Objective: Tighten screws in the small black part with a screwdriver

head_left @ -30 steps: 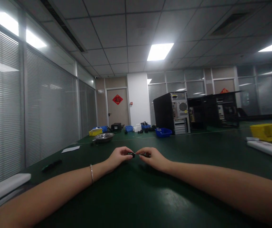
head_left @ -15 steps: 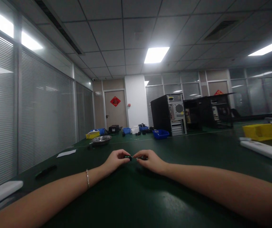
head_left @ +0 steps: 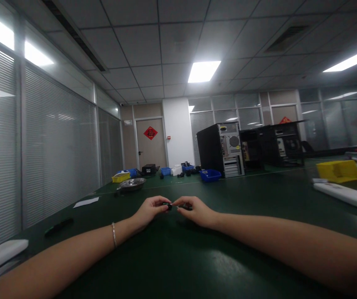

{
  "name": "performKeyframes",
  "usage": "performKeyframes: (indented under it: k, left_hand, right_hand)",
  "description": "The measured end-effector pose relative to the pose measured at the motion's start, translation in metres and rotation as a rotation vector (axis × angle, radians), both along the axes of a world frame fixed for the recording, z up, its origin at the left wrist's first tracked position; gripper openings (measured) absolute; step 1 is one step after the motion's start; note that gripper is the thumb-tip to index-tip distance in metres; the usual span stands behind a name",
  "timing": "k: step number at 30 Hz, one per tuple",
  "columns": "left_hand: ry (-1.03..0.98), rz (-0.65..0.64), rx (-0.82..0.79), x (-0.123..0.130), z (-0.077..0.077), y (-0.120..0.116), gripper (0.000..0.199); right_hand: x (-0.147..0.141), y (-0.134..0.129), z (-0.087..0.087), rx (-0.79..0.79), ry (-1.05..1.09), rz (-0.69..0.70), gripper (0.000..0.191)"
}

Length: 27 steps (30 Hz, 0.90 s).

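Above the middle of the green table [head_left: 166, 257], my two hands almost meet. Between thumb and fingers, my left hand [head_left: 150, 211] pinches a small dark piece [head_left: 168, 206]; its exact kind is too small to make out. A thin dark tool with a bright, pointed tip [head_left: 188, 208] lies in the closed fingers of my right hand [head_left: 198, 211], mostly hidden by them. The tip points left, toward the dark piece, and the right index finger reaches close to that piece. Whether the finger touches it I cannot tell.
Left lie a dark slim object [head_left: 59, 227], white paper [head_left: 86, 202] and a metal bowl [head_left: 131, 184]. Farther back stand a blue bin [head_left: 210, 175] and a computer tower [head_left: 209, 147]. At right are a yellow bin [head_left: 338, 171] and a long white object [head_left: 346, 195].
The green part visible on the dark piece earlier now hardly shows, so the piece seems turned. My right index finger is nearer to it. The view has shifted slightly.
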<state>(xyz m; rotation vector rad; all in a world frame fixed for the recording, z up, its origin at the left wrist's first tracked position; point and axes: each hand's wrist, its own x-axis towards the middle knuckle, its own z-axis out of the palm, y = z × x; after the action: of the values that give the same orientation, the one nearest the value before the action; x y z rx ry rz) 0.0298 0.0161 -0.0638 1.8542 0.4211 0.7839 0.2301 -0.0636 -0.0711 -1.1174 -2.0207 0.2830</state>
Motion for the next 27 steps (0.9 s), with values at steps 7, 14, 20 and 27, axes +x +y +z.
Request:
performKeyframes:
  k: [7, 14, 20, 27]
  left_hand:
    - [-0.045, -0.063, -0.114, 0.0005, -0.0056, 0.0077, 0.026]
    - [-0.045, -0.053, -0.145, 0.0007, -0.0047, 0.0066, 0.029]
    - [-0.013, -0.037, -0.103, -0.0011, -0.0011, 0.0011, 0.030]
    - [-0.020, -0.043, -0.115, 0.0001, -0.0054, 0.0060, 0.033]
  right_hand:
    - [-0.0037, -0.0031, 0.0037, -0.001, 0.032, 0.046, 0.028]
    - [-0.0021, 0.0013, 0.0003, -0.014, 0.068, 0.054, 0.028]
    - [-0.0007, -0.0020, 0.0022, -0.030, 0.010, 0.037, 0.028]
    - [-0.0027, -0.0031, 0.0041, -0.045, 0.029, 0.037, 0.028]
